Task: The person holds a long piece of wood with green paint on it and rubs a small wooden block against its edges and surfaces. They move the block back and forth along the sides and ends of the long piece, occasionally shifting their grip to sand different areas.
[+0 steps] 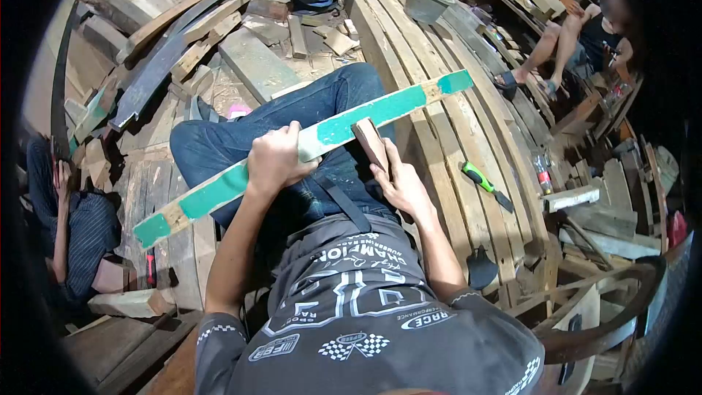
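Note:
A long wooden strip (373, 112) with patches of green paint lies slantwise across my lap, its right end higher in view. My left hand (276, 155) is wrapped round the strip near its middle. In my right hand (399, 179) is a small brown wooden block (371, 145), held between the thumb and fingers. The block's upper end meets or overlaps the strip's lower edge; whether they touch is unclear. Bare wood shows between the green patches near both ends of the strip.
Curved wooden planks (453, 139) run along my right, bearing a green-handled tool (482, 181) and a grey bucket (428, 1). Wood pieces (256, 58) are heaped ahead and left. A red-handled tool (151, 267) lies left. People sit at upper right, far left and ahead.

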Demonstrator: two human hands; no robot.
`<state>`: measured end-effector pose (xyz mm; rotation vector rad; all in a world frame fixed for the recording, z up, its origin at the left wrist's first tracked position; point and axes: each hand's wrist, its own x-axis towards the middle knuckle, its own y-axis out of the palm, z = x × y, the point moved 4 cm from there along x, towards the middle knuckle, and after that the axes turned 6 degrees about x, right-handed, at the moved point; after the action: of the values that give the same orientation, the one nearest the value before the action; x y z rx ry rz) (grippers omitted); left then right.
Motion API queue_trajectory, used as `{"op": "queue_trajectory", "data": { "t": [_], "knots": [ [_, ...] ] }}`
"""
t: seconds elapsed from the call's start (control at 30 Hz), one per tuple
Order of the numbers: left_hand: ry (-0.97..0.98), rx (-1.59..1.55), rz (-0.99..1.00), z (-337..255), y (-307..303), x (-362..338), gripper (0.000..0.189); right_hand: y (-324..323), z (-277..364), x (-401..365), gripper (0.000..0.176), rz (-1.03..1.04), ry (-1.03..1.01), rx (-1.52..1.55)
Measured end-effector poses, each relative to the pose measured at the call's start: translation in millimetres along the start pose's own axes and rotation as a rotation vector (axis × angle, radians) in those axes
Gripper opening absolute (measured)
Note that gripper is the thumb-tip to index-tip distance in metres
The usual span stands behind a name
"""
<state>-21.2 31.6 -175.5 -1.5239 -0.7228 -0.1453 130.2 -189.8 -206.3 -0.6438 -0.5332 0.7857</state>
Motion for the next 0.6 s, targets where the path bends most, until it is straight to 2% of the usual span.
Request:
{"op": "queue_trajectory", "data": {
  "t": [0.07, 0.13, 0.17, 0.2, 0.27, 0.3, 0.33, 0.37, 0.4, 0.47, 0.53, 0.57, 0.6],
  "knots": [
    [0.003, 0.01, -0.008, 1.3, 1.7, -1.9, 0.062, -9.7, -1.8, 4.7, 0.063, -0.005, -0.048, -0.065],
    [-0.01, 0.027, -0.005, -0.8, 1.9, -4.0, 0.06, -25.9, -16.6, 15.7, 0.06, -0.16, -0.091, -0.014],
    [-0.008, 0.039, -0.008, -1.2, 0.6, -2.6, 0.06, -39.0, -24.7, 19.6, 0.058, -0.201, 0.102, -0.144],
    [-0.003, 0.048, -0.007, -2.8, 0.2, -2.5, 0.06, -46.4, -27.2, 27.5, 0.058, -0.323, 0.004, -0.103],
    [0.006, 0.041, -0.043, -2.7, 0.5, -1.0, 0.06, -45.7, -40.5, 29.6, 0.059, -0.331, 0.156, -0.079],
    [0.015, 0.036, -0.056, -3.1, 1.3, -2.5, 0.061, -33.6, -25.4, 27.6, 0.059, -0.359, 0.098, -0.054],
    [0.023, 0.032, -0.07, -3.3, 1.3, -2.6, 0.06, -16.3, -15.2, 23.8, 0.06, -0.219, 0.066, -0.094],
    [0.032, 0.03, -0.088, -2.9, 0.6, -1.8, 0.06, 4.8, 0.1, 13.9, 0.063, -0.153, -0.102, -0.036],
    [0.04, 0.031, -0.105, -3.3, -0.6, -0.9, 0.059, 18.7, 26.0, 6.5, 0.065, -0.058, -0.187, 0.0],
    [0.032, 0.054, -0.071, -1.7, -0.6, -0.4, 0.059, 19.0, 22.1, 5.5, 0.065, 0.06, -0.13, -0.099],
    [0.021, 0.058, -0.055, -0.7, 2.8, -4.1, 0.058, -15.1, 11.3, 15.9, 0.066, -0.102, 0.023, -0.116],
    [0.018, 0.086, -0.036, -1.4, 2.2, -4.6, 0.058, -27.5, -14.4, 21.7, 0.064, -0.175, 0.151, -0.077],
    [0.012, 0.099, -0.031, -2.3, 0.9, -5.1, 0.058, -35.7, -51.0, 29.3, 0.062, -0.362, -0.022, -0.077]
  ]
}}
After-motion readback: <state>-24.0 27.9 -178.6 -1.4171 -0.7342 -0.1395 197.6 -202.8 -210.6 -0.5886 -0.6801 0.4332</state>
